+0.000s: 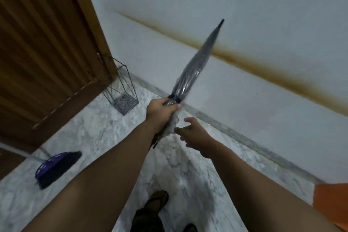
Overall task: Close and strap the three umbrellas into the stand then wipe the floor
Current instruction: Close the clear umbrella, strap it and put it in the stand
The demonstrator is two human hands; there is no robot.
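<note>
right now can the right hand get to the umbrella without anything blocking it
Probably yes. The right hand is open and empty, close beside the closed umbrella that the left hand grips near its strap. Nothing shows between them, though the frame is blurred.

umbrella [195, 66]: clear, closed, strapped, tip up | stand [120, 90]: wire, upright, by door

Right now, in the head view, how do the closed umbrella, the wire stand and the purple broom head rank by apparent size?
1. Closed umbrella, longest.
2. Purple broom head and wire stand look alike; the stand is farther away, so I won't rank them.
</note>
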